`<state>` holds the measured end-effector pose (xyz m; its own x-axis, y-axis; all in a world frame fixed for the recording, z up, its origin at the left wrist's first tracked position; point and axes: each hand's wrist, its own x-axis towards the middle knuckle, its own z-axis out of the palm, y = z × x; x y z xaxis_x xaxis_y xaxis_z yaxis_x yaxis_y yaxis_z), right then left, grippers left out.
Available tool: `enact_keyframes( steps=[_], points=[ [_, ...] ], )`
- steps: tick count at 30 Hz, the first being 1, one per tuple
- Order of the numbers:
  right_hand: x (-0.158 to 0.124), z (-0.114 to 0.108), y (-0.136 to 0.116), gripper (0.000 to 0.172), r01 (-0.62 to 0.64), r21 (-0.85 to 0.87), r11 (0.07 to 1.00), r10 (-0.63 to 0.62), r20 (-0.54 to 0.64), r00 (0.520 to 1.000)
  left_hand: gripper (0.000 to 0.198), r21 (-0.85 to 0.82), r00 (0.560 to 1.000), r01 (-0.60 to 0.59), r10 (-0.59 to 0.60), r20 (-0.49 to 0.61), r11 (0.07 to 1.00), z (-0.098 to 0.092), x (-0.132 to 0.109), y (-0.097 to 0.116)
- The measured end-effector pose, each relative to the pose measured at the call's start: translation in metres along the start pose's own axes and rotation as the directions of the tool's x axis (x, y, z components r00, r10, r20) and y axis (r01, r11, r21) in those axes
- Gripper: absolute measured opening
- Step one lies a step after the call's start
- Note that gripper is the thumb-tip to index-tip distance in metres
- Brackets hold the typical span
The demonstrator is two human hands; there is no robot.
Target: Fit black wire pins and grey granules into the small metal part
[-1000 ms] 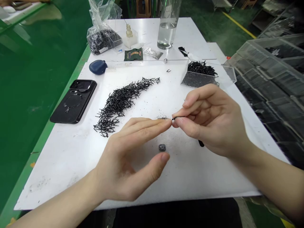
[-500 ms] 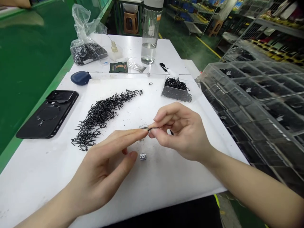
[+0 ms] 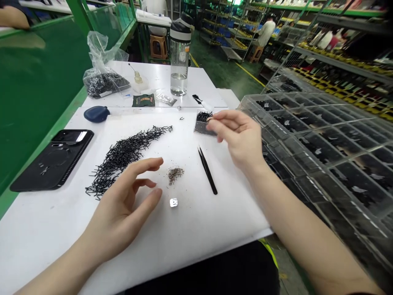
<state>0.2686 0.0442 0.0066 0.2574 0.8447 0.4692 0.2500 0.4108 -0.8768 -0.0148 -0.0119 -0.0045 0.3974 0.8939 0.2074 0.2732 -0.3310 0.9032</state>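
My left hand hovers open over the white sheet, holding nothing, beside a heap of bent black wire pieces. Just right of its fingertips lie a small pile of dark grit and a small square metal part. Black pointed tweezers rest on the sheet, touching neither hand. My right hand, slightly blurred, has its fingertips at a small clear box of black wire pieces. Whether those fingers hold anything is hidden.
A phone in a black case and a blue pouch lie left. Behind stand a water bottle and a plastic bag of black pieces. A large clear compartment tray adjoins the right edge. A co-worker's arm shows top left.
My hands have parted from their fingertip pinch. The right hand has moved up to the small box, and the tweezers now lie on the sheet. The head view has turned, showing more of the room.
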Motion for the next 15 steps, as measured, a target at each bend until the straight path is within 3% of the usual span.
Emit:
enact_keyframes(
  steps=[2,4,7,10,13,15],
  points=[
    [0.016,-0.018,0.009,0.012,0.025,-0.128,0.991,-0.041,-0.119,0.992,0.038,0.041,1.000,0.015,-0.015,0.009,0.999,0.001,-0.001,0.001],
    [0.026,-0.033,0.017,0.012,0.025,-0.265,0.964,-0.069,-0.160,0.985,0.032,0.095,1.000,0.007,-0.009,0.019,0.995,0.003,-0.002,0.003],
    [0.032,-0.044,0.028,0.021,0.006,-0.433,0.901,-0.081,-0.155,0.985,0.023,0.162,0.999,-0.042,0.038,0.028,0.986,0.006,-0.003,0.007],
    [0.034,-0.048,0.034,0.026,-0.006,-0.520,0.854,-0.079,-0.142,0.987,0.020,0.207,1.000,-0.004,0.002,0.008,0.978,0.007,-0.003,0.009],
    [0.034,-0.053,0.026,0.021,0.003,-0.547,0.837,-0.096,-0.141,0.985,0.016,0.212,0.998,0.059,-0.051,-0.043,0.975,0.007,-0.003,0.010],
    [0.032,-0.055,0.012,0.027,0.010,-0.545,0.839,-0.086,-0.114,0.990,0.011,0.205,0.995,0.081,-0.067,-0.078,0.975,0.007,-0.004,0.011]
  ],
)
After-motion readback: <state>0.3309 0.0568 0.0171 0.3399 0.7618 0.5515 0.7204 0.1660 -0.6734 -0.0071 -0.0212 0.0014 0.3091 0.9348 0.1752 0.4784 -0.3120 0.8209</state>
